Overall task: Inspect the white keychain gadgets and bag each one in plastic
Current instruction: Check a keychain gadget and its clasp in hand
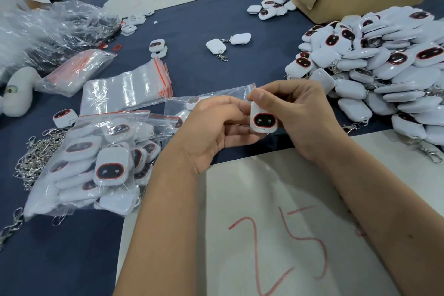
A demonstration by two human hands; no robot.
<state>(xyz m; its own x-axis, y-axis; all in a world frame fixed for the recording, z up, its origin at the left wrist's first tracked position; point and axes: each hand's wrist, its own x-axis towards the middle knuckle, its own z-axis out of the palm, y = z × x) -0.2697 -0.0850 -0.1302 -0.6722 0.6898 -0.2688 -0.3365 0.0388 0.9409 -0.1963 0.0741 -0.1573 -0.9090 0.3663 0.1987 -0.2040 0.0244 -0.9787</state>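
Both hands at centre above the surface point(216, 65): right hand point(300, 115) pinched round one white gadget point(263, 119), face up; left hand point(216, 127) curled beside it, grip contents hidden, cannot tell. Risks, by judgement: gadget slipped from the pinch, keyring snagged on a bag mouth. Counted: one held gadget, two hands, one stack of empty bags point(127, 89), one heap of bagged gadgets point(96, 166), unbagged pile point(384, 72) too many to count.

gadget point(263, 118): white, red-ringed dark face | upright, held above table | unbagged pile point(384, 74) right
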